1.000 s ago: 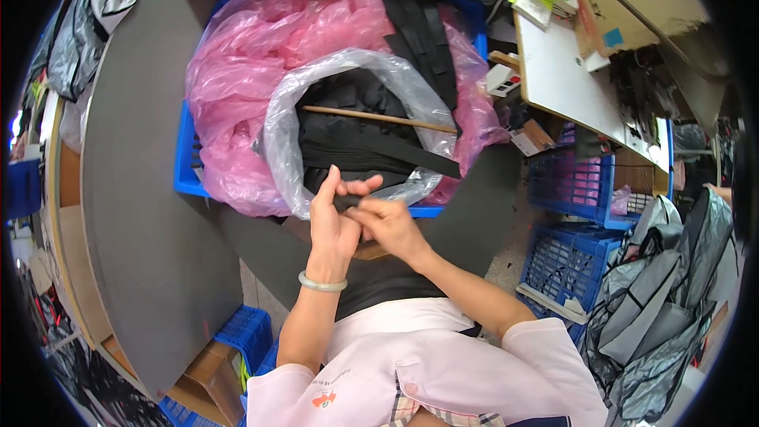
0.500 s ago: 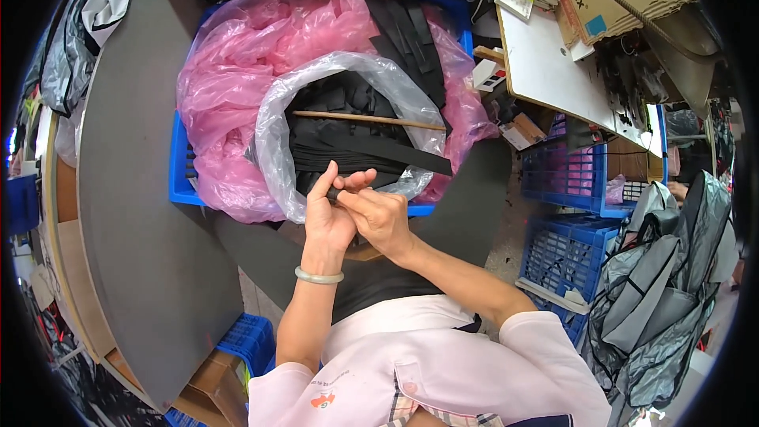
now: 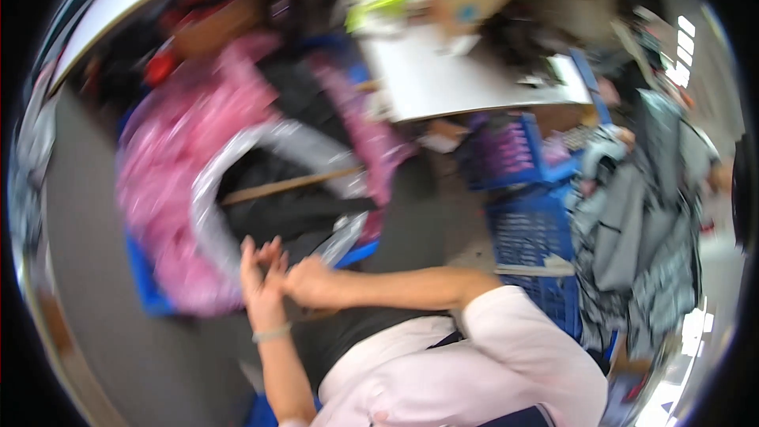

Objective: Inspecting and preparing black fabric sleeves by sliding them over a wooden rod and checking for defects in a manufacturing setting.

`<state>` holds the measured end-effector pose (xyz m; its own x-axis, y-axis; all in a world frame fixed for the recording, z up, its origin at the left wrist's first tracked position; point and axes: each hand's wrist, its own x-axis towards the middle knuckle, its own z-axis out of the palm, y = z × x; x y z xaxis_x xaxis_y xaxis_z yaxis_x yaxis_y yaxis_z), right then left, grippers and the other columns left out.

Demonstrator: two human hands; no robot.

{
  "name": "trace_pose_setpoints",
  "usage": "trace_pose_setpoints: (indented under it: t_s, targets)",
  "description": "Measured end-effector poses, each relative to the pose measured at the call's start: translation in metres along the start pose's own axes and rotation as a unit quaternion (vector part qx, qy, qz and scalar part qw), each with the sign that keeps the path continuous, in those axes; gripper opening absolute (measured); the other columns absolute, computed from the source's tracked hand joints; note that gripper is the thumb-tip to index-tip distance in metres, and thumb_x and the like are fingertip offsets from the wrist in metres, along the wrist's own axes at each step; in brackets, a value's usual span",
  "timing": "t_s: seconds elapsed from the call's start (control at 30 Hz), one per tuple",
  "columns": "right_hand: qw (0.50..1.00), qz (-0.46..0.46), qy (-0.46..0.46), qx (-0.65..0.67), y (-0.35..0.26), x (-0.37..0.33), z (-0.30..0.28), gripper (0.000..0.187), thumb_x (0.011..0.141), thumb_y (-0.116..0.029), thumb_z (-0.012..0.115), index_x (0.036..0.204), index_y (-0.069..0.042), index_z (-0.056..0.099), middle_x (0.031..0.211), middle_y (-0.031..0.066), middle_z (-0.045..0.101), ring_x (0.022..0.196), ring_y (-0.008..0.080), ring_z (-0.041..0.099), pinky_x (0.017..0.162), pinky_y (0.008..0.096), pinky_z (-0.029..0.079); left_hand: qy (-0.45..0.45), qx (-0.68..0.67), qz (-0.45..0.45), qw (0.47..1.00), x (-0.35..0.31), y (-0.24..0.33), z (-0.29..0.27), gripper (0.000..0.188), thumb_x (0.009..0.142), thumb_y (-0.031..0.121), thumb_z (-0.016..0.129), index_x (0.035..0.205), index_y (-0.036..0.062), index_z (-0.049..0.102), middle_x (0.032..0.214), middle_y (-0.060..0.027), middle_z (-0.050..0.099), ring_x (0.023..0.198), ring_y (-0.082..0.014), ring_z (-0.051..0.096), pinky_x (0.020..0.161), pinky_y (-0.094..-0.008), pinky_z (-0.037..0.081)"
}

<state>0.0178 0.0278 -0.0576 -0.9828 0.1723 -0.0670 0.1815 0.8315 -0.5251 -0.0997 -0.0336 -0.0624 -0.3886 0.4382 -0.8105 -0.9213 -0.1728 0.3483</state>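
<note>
Shifted leftward in frame, our spread left hand [image 3: 263, 289] and curled right hand [image 3: 314, 282] meet at lower left, holding what we cannot tell; we seem mid-fingerwork, next needing a steady pinch, below black strips [image 3: 304, 219] in the clear plastic bag [image 3: 207, 202].

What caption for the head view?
Blurred: bare left hand and right hand close together near a translucent plastic bag holding black material.

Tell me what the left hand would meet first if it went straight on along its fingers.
Probably the black strips inside the clear bag, just ahead of the left hand's fingertips. Blur and the overhead view leave its height unclear, so it might pass above them.
</note>
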Motion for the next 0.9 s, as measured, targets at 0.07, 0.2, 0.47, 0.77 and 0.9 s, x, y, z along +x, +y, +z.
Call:
trace_pose_setpoints:
  t_s: [0.07,0.2,0.47,0.77,0.9]
  targets:
    - [0.999,-0.018,0.039,0.029,-0.008,-0.003,0.0,0.026,0.071,-0.015,0.057,0.096,-0.008,0.052,0.064,0.016,0.063,0.058,0.0333,0.064,0.049,0.0453,0.049,-0.002,-0.041,-0.038,0.998,-0.007,0.005,-0.012,0.039,0.082,0.037,0.068,0.056,0.0148,0.049,0.06,0.0018,0.055,0.073,-0.0147,0.063,0.085,-0.0379,0.043]
    - [0.997,0.004,0.054,0.059,0.003,-0.027,-0.009,0.034,0.073,-0.01,0.054,0.106,-0.01,0.046,0.061,0.0164,0.059,0.058,0.0353,0.063,0.048,0.0461,0.045,-0.018,-0.034,-0.044,0.998,0.007,-0.007,-0.002,0.046,0.082,0.039,0.067,0.052,0.0148,0.042,0.051,0.0032,0.049,0.065,-0.0141,0.062,0.079,-0.0386,0.047]
    - [0.998,0.018,0.063,-0.003,0.01,0.008,0.012,0.025,0.066,-0.014,0.058,0.085,0.003,0.055,0.073,0.0124,0.063,0.068,0.0272,0.064,0.047,0.0405,0.047,-0.105,0.037,0.018,0.994,0.011,-0.025,0.0,0.044,0.084,0.028,0.065,0.051,0.0151,0.039,0.044,-0.0019,0.036,0.062,-0.0226,0.057,0.082,-0.037,0.05]
    - [0.956,-0.033,0.292,0.027,0.076,0.031,-0.047,0.016,0.074,-0.017,0.062,0.09,-0.016,0.063,0.075,0.0074,0.063,0.064,0.0255,0.063,0.054,0.0382,0.049,0.006,-0.153,-0.002,0.988,0.021,0.034,-0.011,0.037,0.084,0.037,0.064,0.062,0.0149,0.044,0.067,0.0011,0.059,0.085,-0.0198,0.063,0.1,-0.0427,0.03]
    - [0.958,0.041,0.222,-0.176,0.17,0.04,-0.029,0.021,0.067,-0.023,0.071,0.081,-0.012,0.06,0.08,0.0065,0.051,0.083,0.0251,0.053,0.067,0.0402,0.043,0.005,-0.203,-0.092,0.975,0.003,0.031,0.003,0.042,0.082,0.046,0.064,0.064,0.0146,0.043,0.068,-0.0001,0.057,0.086,-0.019,0.061,0.101,-0.0423,0.029]
